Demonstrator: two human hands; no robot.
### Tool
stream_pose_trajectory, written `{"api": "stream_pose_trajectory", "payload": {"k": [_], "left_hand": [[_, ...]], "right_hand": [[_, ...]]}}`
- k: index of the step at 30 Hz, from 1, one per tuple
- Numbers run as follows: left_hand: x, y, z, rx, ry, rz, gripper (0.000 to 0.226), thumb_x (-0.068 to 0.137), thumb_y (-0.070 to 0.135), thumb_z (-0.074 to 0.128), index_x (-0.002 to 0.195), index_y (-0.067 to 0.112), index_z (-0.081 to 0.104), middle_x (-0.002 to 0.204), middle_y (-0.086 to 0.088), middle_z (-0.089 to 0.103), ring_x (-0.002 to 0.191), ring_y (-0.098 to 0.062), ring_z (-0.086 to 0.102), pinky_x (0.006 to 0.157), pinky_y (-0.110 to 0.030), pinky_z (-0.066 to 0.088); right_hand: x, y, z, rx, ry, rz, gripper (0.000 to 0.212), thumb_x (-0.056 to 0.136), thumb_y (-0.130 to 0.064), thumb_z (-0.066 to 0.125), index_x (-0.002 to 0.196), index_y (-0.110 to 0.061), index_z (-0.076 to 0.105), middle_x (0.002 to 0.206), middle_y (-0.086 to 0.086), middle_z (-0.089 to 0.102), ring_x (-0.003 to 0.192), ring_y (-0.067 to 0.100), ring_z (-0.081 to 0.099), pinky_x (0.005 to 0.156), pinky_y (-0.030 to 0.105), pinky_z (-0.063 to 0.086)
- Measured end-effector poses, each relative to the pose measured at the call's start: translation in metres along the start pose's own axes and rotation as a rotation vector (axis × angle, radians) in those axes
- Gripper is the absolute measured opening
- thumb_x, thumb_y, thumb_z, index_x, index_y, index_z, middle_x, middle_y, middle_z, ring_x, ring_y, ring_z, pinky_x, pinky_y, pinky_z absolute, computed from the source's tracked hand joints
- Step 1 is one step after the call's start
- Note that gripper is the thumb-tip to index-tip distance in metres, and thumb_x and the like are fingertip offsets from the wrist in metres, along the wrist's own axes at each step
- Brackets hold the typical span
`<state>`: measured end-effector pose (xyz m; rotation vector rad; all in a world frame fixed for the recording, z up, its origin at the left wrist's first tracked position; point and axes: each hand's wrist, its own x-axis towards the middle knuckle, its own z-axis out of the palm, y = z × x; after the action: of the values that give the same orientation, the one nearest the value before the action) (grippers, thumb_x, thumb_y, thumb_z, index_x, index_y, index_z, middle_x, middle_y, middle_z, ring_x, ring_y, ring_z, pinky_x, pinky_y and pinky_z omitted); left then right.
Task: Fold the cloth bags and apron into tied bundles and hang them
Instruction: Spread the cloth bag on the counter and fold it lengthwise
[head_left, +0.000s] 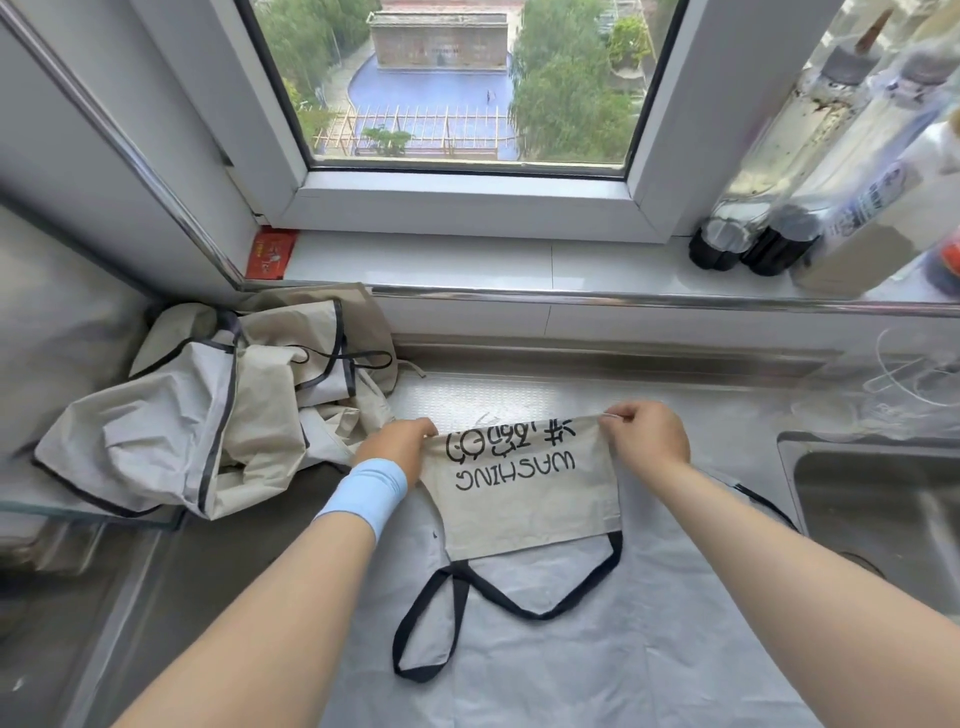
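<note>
Both forearms reach in from the lower corners of the frame, converging over a white sheet (623, 654) spread on the steel counter. Black straps (453, 618) lie looped at lower centre, trailing from the cloth bag (524, 501), which lies flat mid-frame with its WASHING print upside down. The left hand (397, 441), a blue wristband (363, 493) behind it, pinches the bag's far left corner with curled fingers. The right hand (644, 436) pinches the far right corner likewise. A heap of beige cloth (208, 415) sits mid left, and dark bottles (753, 244) stand on the sill, upper right.
</note>
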<state>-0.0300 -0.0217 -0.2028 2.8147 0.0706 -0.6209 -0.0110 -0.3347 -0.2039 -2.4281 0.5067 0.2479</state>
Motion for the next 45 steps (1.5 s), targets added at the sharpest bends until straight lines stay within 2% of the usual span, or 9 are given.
{"api": "stream_pose_trajectory", "payload": {"k": [5, 9, 13, 20, 24, 28, 36, 41, 45], "left_hand": [[-0.019, 0.032, 0.018, 0.195, 0.388, 0.207, 0.047, 0.076, -0.005, 0.052, 0.115, 0.020, 0.060, 0.113, -0.002, 0.057, 0.099, -0.025, 0.051, 0.080, -0.034, 0.041], [-0.041, 0.044, 0.054, 0.229, 0.081, 0.012, 0.059, 0.089, 0.049, 0.040, 0.143, 0.030, 0.028, 0.154, -0.005, 0.020, 0.139, -0.032, 0.021, 0.106, -0.049, 0.024], [-0.022, 0.043, 0.059, 0.102, -0.061, 0.045, 0.086, 0.087, 0.061, 0.041, 0.151, 0.037, -0.013, 0.157, 0.002, -0.028, 0.143, -0.028, -0.028, 0.117, -0.055, -0.008], [-0.029, 0.050, 0.044, 0.152, 0.334, 0.099, 0.032, 0.091, 0.033, 0.049, 0.121, 0.026, 0.054, 0.144, -0.002, 0.042, 0.128, -0.024, 0.040, 0.096, -0.040, 0.037], [-0.053, 0.031, 0.067, 0.140, 0.083, 0.041, 0.058, 0.093, 0.051, 0.039, 0.147, 0.035, 0.024, 0.161, -0.001, 0.009, 0.147, -0.026, 0.008, 0.114, -0.045, 0.021], [-0.052, 0.025, 0.059, 0.144, -0.016, 0.004, 0.070, 0.098, 0.040, 0.039, 0.152, 0.034, -0.004, 0.161, 0.002, -0.012, 0.148, -0.022, -0.010, 0.120, -0.046, 0.005], [-0.125, -0.001, 0.059, -0.006, 0.192, -0.157, 0.051, 0.092, 0.016, 0.045, 0.139, 0.030, 0.035, 0.136, 0.005, 0.040, 0.125, -0.019, 0.039, 0.101, -0.030, 0.036], [-0.179, -0.041, 0.072, -0.111, 0.189, -0.362, 0.031, 0.097, 0.031, 0.046, 0.126, 0.021, 0.044, 0.130, 0.000, 0.044, 0.122, -0.020, 0.043, 0.097, -0.032, 0.039], [-0.215, -0.072, 0.082, -0.068, 0.107, -0.474, 0.038, 0.094, 0.034, 0.051, 0.126, 0.017, 0.041, 0.133, -0.004, 0.038, 0.124, -0.022, 0.038, 0.094, -0.033, 0.046]], "right_hand": [[-0.026, -0.006, 0.028, -0.443, 0.189, -0.427, 0.042, 0.080, -0.007, 0.064, 0.121, -0.018, 0.062, 0.116, 0.009, 0.054, 0.104, 0.031, 0.052, 0.085, 0.039, 0.042], [-0.067, 0.005, 0.056, -0.487, -0.232, -0.527, 0.055, 0.093, -0.045, 0.045, 0.147, -0.043, 0.031, 0.162, 0.003, 0.013, 0.150, 0.027, 0.010, 0.118, 0.054, 0.010], [-0.051, 0.014, 0.059, -0.587, -0.305, -0.448, 0.065, 0.095, -0.062, 0.020, 0.150, -0.051, -0.011, 0.159, -0.005, -0.030, 0.146, 0.016, -0.028, 0.112, 0.068, -0.009], [-0.015, -0.010, 0.049, -0.738, -0.254, -0.395, 0.065, 0.096, -0.058, 0.021, 0.155, -0.040, -0.003, 0.165, 0.006, -0.010, 0.151, 0.025, -0.014, 0.111, 0.071, 0.000], [-0.050, -0.024, 0.066, -0.632, -0.122, -0.528, 0.068, 0.091, -0.056, 0.023, 0.152, -0.026, 0.029, 0.161, 0.015, 0.020, 0.149, 0.034, 0.016, 0.112, 0.068, 0.015], [-0.089, -0.022, 0.095, -0.589, -0.372, -0.636, 0.071, 0.092, -0.065, 0.019, 0.156, -0.035, 0.009, 0.165, 0.009, -0.011, 0.151, 0.029, -0.011, 0.112, 0.067, 0.001], [-0.098, -0.046, 0.089, -0.735, -0.390, -0.638, 0.068, 0.099, -0.060, 0.019, 0.157, -0.029, 0.001, 0.163, 0.014, -0.014, 0.151, 0.032, -0.012, 0.116, 0.060, 0.003], [-0.159, -0.044, 0.094, -0.721, -0.323, -0.752, 0.058, 0.086, -0.043, 0.053, 0.138, -0.018, 0.052, 0.150, 0.021, 0.041, 0.135, 0.039, 0.043, 0.098, 0.054, 0.042], [-0.222, -0.033, 0.106, -0.694, -0.315, -0.817, 0.066, 0.064, -0.031, 0.062, 0.127, -0.013, 0.059, 0.113, 0.012, 0.060, 0.097, 0.033, 0.056, 0.074, 0.042, 0.049]]}}
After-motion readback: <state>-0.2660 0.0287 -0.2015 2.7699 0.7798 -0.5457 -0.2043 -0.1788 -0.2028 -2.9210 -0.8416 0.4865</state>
